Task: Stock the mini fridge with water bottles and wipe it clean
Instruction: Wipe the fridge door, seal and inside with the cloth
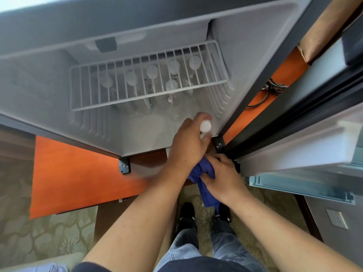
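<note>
1. The small grey fridge with smooth white plastic inner walls (49, 91) stands open on a glossy orange-brown wooden shelf (74, 173), seen from above.
2. A white-coated wire rack of thin parallel bars (137, 95) spans the middle of the fridge interior.
3. Under the rack stand six clear plastic water bottles with round white caps (152, 71), showing through the bars; five sit in a slanted row and one stands just in front of it.
4. The left hand (188, 146) reaches into the front right corner of the fridge floor, its fingers curled round the neck of another clear plastic bottle with a white cap (205, 126), which stands upright below the rack's front edge.
5. The right hand (222, 175) sits just beside the left wrist, in front of the fridge's lower edge, its fingers folded over a crumpled dark blue soft cloth (202, 173), which hangs down from the grip towards the floor.
6. The fridge door with its white moulded plastic lining (314, 146) stands open at the right, with a clear plastic door shelf (302, 187) at its lower edge.
7. A bundled black cable (273, 87) lies on the shelf between fridge and door.
8. Below is patterned beige-green carpet (49, 232); the person's blue jeans (196, 250) and black shoes (187, 213) show at the bottom.
</note>
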Demonstrator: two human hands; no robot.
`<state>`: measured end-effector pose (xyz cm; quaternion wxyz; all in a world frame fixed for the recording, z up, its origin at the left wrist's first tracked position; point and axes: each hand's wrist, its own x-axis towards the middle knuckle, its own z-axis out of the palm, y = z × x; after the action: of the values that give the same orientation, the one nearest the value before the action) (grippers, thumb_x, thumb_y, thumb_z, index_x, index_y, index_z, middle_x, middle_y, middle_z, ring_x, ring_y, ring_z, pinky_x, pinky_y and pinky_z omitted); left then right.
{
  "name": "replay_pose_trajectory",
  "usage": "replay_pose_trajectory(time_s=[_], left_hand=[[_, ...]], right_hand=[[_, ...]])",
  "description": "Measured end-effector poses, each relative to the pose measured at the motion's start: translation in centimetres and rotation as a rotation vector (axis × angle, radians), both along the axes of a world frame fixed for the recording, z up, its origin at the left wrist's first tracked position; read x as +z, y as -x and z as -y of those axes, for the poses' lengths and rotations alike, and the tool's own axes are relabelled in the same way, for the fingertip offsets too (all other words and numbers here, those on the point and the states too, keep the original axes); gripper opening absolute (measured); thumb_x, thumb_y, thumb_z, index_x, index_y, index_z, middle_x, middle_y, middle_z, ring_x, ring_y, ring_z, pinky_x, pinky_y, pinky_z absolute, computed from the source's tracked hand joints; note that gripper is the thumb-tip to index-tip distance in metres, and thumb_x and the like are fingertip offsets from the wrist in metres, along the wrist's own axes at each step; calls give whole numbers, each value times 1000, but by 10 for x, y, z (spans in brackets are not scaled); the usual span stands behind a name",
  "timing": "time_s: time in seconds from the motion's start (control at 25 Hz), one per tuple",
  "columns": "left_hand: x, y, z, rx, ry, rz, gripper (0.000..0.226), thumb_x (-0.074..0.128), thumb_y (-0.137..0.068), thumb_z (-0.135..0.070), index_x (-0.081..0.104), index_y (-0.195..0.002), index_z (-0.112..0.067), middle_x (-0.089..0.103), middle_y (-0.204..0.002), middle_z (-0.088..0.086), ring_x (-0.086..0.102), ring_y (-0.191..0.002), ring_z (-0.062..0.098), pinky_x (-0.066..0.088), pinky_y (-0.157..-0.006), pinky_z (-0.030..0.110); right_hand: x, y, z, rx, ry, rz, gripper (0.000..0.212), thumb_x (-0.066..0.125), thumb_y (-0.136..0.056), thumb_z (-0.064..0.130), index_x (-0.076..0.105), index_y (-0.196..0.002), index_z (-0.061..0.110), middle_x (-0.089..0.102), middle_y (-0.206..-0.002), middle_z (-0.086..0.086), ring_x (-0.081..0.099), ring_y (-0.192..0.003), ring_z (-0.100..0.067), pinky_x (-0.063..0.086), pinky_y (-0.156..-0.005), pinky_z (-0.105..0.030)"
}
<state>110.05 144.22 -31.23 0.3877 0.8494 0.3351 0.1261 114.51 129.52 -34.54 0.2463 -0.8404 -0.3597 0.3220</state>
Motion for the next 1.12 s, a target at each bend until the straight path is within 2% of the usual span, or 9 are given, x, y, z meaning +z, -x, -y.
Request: replay_pose_trajectory(time_s=[0.2,0.36,0.52,0.68,0.8,0.88,1.0,1.08,1.12], left_hand=[[17,-29,-44,200,147,115,28,69,-94,-23,62,-122,-21,58,-74,-10,57,-67,-3,41,-63,9],[7,-42,-57,222,91,86,25,70,-93,-34,64,-109,-15,52,-65,-11,60,-68,11,43,-64,24],[9,-55,-61,185,8,47,39,66,-94,-42,63,-124,-17,68,-80,0,69,-84,24,55,-73,35],[11,-58,-60,165,-80,-64,42,63,-95,-45,60,-127,-18,72,-100,3,68,-98,24,47,-73,32],[17,-52,-60,150,-94,-77,37,64,-94,-44,63,-122,-20,69,-98,-6,66,-95,18,44,-72,29],[19,-42,-57,158,-38,-27,25,64,-93,-40,66,-109,-21,65,-87,-12,66,-87,14,48,-70,29],[12,-12,-53,387,27,159,18,63,-89,-28,67,-105,-21,64,-80,-8,64,-80,12,50,-72,25],[0,5,-61,518,-28,217,15,62,-89,-18,65,-103,-17,62,-96,-5,63,-95,17,45,-81,22],[-8,9,-68,526,-2,157,19,61,-90,-16,64,-109,-16,61,-107,-3,60,-106,21,42,-88,20]], right_hand=[[-4,-14,-43,-1,-63,-9,55,60,-86,24,56,-140,34,52,-145,-2,43,-139,-29,39,-114,-44],[-7,-28,-78,-2,-54,24,42,55,-81,33,63,-122,28,63,-132,-11,43,-138,-30,36,-115,-37],[-3,-47,-100,17,-24,78,33,63,-81,31,65,-111,17,64,-117,-15,59,-113,-34,50,-98,-44],[-1,-54,-111,10,-10,101,32,66,-84,29,67,-110,11,66,-112,-15,63,-107,-35,54,-92,-47],[-1,-55,-117,26,15,110,27,65,-87,27,67,-106,8,67,-109,-17,64,-104,-35,54,-90,-45],[0,-55,-119,47,30,99,22,64,-89,26,66,-104,10,69,-106,-18,65,-102,-36,53,-89,-46],[-2,-55,-123,88,82,90,26,66,-87,31,66,-113,23,70,-113,-12,66,-106,-35,54,-92,-44],[-4,-53,-127,118,139,68,37,65,-83,36,65,-119,29,68,-118,-10,65,-108,-34,54,-94,-43],[-6,-53,-129,130,165,57,43,61,-78,41,65,-120,31,67,-118,-10,65,-108,-34,54,-94,-44]])
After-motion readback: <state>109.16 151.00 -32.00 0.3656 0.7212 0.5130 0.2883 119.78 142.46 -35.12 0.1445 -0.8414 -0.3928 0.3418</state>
